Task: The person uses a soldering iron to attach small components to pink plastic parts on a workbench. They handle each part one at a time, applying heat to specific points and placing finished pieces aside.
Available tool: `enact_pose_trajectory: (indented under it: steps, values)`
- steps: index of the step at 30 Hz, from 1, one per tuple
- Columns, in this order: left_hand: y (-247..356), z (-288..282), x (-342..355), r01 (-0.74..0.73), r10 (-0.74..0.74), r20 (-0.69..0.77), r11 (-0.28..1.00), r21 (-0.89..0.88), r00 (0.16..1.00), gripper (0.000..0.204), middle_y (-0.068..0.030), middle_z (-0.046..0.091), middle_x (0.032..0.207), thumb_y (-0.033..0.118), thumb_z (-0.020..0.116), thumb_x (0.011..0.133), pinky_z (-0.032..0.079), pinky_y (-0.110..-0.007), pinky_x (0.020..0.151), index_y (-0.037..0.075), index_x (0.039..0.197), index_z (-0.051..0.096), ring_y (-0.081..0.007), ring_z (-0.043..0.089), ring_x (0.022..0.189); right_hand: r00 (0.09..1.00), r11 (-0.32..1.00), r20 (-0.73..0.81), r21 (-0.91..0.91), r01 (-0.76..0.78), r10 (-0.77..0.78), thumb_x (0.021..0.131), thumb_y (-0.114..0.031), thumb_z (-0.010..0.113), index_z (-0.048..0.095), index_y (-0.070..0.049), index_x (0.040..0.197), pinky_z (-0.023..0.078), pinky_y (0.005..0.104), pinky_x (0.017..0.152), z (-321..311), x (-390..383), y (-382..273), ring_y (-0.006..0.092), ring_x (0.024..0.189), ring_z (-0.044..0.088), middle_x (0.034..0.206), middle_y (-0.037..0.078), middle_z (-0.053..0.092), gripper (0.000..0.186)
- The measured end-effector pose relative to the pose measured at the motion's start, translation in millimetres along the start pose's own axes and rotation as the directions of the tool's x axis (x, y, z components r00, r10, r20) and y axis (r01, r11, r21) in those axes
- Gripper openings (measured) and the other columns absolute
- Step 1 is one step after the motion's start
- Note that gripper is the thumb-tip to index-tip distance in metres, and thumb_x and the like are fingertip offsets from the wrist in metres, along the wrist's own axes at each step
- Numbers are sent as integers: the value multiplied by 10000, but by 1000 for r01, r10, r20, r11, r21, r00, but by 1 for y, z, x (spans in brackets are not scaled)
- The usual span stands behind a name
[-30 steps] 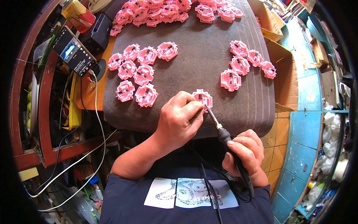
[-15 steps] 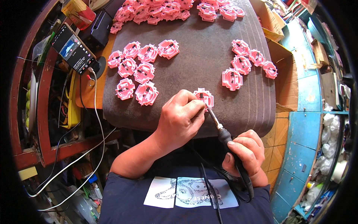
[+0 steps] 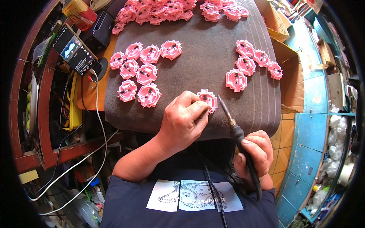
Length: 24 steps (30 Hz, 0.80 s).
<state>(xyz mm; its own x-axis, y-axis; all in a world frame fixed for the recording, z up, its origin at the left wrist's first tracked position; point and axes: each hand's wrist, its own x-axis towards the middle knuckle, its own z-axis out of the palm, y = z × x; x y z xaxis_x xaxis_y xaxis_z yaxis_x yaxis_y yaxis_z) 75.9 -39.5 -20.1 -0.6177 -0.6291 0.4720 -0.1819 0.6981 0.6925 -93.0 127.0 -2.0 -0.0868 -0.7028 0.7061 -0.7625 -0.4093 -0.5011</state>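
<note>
My left hand (image 3: 182, 119) pinches at a pink plastic part (image 3: 211, 98) on the near edge of the dark mat (image 3: 197, 60); whatever small piece is between my fingertips is hidden. The part has a small black component inside. My right hand (image 3: 254, 157) grips the black handle of a soldering iron (image 3: 237, 133), its metal tip just right of that part, not over its middle. Similar pink parts lie in a left group (image 3: 150, 95) and a right group (image 3: 235, 79), each with several pieces.
A heap of pink parts (image 3: 159, 11) lies at the back. A phone on a stand (image 3: 74, 49), white cable, red-labelled container (image 3: 79, 13) and black box (image 3: 97, 36) stand left. Open cardboard boxes (image 3: 289, 89) and a blue tiled ledge (image 3: 310, 140) are at right.
The soldering iron and my right hand have shifted rightward and slightly up, taking the tip away from the part's middle. My left hand has stayed at the part, shifting only slightly upward.
</note>
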Motion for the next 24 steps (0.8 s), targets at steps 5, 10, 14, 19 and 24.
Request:
enact_pose_trajectory:
  steps: [5,10,14,19,24]
  values:
    - [1,0,0,10,-10,12,1000,1,1000,170,-111,650,896,-37,811,807,544,-360,651,32,946,743,-263,672,753,996,999,-83,-39,3,-6,925,-124,797,651,-9,1255,550,405,695,7,5,2,296,795,642,1010,174,664,378]
    - [-1,0,-1,5,-5,2,1000,0,1000,175,-113,650,894,-33,812,807,548,-366,658,33,951,738,-270,674,755,996,994,-75,103,-31,39,943,3,742,650,-7,1265,564,392,671,15,2,9,277,764,700,882,134,711,335]
    - [1,0,0,5,-5,2,1000,4,1000,178,-116,651,893,-27,812,810,550,-373,660,37,958,737,-279,674,758,997,994,-77,105,-3,11,889,109,700,645,14,1229,560,380,626,31,-1,24,246,676,685,871,132,726,357]
    - [2,-1,-1,31,-31,16,999,-12,999,146,-122,629,907,7,789,823,560,-429,713,45,947,723,-330,666,797,996,996,11,13,-92,92,877,-12,786,558,4,1291,585,484,800,49,18,30,430,925,714,1154,277,701,473]
    - [2,-2,-1,40,-39,29,999,-30,999,173,-122,636,915,10,794,814,566,-432,726,41,973,733,-332,670,815,987,989,66,0,-145,145,836,-60,817,555,-10,1321,570,486,832,60,27,33,436,973,694,1211,255,701,553]
